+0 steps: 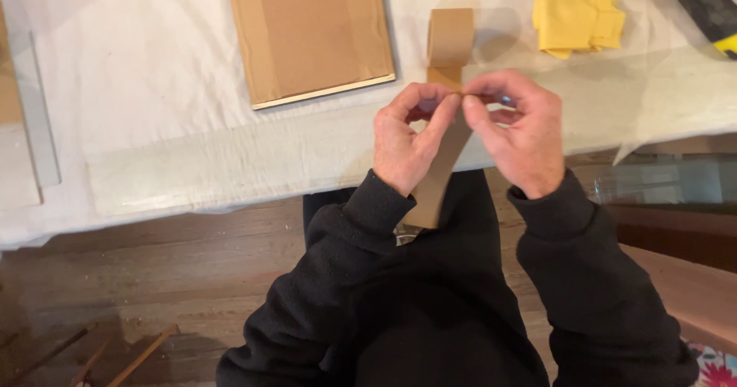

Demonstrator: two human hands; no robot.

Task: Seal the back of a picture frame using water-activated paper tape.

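1. Left hand (405, 145): closed in a pinch, thumb and forefinger meeting on the brown paper tape strip (437, 173) near its upper end. Other fingers curl loosely into the palm.

2. Right hand (519, 130): also closed in a pinch, fingertips touching the same point on the strip, right against the left hand's fingertips. Both hands grip it at one narrow spot.

3. Location of the strip: it runs from the tape roll (450, 39), which stands on edge on the table (153, 110), back to the pinch at the table's near edge, then hangs down between the forearms toward the lap. Its lower end lies against the black sleeve.

4. Handling judgement: the strip appears thin, light and limp; it hangs slack under its own weight and would fold or crease easily. It looks likely to tear across where the two pinches meet. Whether one face is sticky cannot be told.

5. Hold points, as a judgement: the edges close to the intended tear line give most control; holding lower down would let the length twist.

6. Surroundings: a flat cardboard-backed panel (311, 34) lies well apart on the white sheet, left of the roll. A folded yellow cloth (576, 18) lies to the right of the roll. A yellow-and-black tool (706, 7) sits at the far right corner, partly out of view.
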